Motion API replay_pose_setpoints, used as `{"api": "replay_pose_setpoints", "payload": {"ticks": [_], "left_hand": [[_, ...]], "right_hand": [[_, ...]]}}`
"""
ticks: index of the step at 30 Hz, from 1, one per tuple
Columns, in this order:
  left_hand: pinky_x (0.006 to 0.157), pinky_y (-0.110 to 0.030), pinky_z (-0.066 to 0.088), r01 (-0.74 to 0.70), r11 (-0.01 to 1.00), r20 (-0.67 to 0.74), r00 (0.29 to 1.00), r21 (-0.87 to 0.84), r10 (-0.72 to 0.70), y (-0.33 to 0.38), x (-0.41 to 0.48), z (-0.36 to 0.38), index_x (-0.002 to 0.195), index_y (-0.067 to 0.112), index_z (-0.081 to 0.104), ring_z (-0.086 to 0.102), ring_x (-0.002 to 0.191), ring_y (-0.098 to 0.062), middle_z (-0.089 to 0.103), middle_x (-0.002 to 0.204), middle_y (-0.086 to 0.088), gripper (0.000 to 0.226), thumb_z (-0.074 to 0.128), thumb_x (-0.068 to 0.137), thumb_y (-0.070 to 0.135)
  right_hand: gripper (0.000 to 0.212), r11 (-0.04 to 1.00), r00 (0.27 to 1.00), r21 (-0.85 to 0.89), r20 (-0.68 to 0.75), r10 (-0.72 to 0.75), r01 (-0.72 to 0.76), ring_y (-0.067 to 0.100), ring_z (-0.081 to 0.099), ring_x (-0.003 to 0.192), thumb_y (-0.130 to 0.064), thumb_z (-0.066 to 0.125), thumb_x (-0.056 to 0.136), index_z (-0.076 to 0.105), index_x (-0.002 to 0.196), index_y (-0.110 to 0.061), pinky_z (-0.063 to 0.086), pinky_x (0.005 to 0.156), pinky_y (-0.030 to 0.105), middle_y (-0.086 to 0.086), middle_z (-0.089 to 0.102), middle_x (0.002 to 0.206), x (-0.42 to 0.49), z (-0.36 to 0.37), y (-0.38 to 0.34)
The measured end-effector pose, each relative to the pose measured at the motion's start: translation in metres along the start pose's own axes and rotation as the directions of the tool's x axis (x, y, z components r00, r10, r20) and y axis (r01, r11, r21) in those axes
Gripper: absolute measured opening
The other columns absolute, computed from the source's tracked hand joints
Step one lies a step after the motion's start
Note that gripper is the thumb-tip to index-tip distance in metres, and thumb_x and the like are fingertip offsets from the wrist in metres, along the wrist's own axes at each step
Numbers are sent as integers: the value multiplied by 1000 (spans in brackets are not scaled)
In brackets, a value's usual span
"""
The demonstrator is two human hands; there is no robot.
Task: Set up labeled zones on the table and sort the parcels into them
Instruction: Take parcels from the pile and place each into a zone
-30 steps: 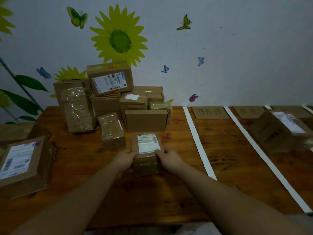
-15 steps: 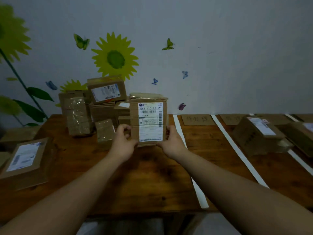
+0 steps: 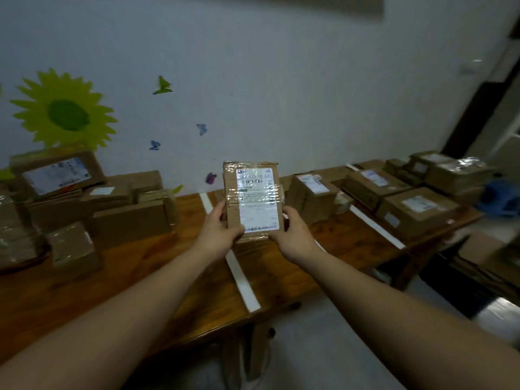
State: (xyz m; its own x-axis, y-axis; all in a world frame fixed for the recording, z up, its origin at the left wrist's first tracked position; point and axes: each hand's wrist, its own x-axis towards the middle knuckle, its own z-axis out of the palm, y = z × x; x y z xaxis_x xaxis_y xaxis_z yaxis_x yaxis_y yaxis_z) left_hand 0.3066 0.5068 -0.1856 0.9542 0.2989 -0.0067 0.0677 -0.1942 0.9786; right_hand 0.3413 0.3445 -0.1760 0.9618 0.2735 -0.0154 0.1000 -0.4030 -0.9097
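I hold a small taped cardboard parcel (image 3: 254, 202) upright in the air above the wooden table (image 3: 157, 266), its white shipping label facing me. My left hand (image 3: 218, 232) grips its lower left edge and my right hand (image 3: 292, 235) its lower right edge. Below the parcel a white tape strip (image 3: 239, 274) crosses the table from back to front. A second white strip (image 3: 375, 228) lies further right. Unsorted parcels are piled at the left (image 3: 126, 212). Past the tape strips on the right stand sorted boxes (image 3: 315, 197), (image 3: 416, 212).
A small brown box (image 3: 74, 250) stands alone at the left front of the pile. More taped parcels (image 3: 455, 171) are stacked at the far right by a blue object (image 3: 501, 197). The table's front edge ends near the tape strip's end; grey floor lies beyond.
The parcel was lifted off the table, turned upright with its label toward me, and carried to the right. My view has swung right, bringing the right-hand zones and boxes into sight.
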Motion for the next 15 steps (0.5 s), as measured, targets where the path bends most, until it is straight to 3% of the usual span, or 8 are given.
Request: {"api": "replay_pose_setpoints", "payload": {"ticks": [6, 11, 15], "left_hand": [[86, -47, 55, 73, 996, 148, 986, 48, -80, 12, 26, 132, 143, 42, 26, 55, 113, -29, 43, 139, -4, 77, 66, 83, 13], [96, -48, 49, 102, 994, 240, 965, 41, -109, 29, 47, 253, 145, 34, 29, 56, 116, -25, 52, 135, -1, 69, 60, 88, 10], [91, -45, 53, 138, 987, 276, 948, 85, -157, 32, 66, 313, 144, 32, 30, 56, 113, -24, 53, 133, 0, 63, 58, 90, 16]], "right_hand": [[53, 998, 995, 2, -72, 69, -69, 16, 52, 119, -26, 63, 92, 41, 140, -24, 45, 87, 28, -1, 53, 136, 10, -118, 68], [49, 996, 991, -58, -119, 62, -69, 15, 50, 124, -39, 60, 92, 43, 138, -32, 43, 97, 31, -8, 54, 134, 27, -219, 124], [47, 989, 994, -126, -93, 64, -76, 16, 46, 131, -41, 53, 95, 40, 140, -35, 39, 107, 38, -7, 50, 141, 48, -272, 156]]}}
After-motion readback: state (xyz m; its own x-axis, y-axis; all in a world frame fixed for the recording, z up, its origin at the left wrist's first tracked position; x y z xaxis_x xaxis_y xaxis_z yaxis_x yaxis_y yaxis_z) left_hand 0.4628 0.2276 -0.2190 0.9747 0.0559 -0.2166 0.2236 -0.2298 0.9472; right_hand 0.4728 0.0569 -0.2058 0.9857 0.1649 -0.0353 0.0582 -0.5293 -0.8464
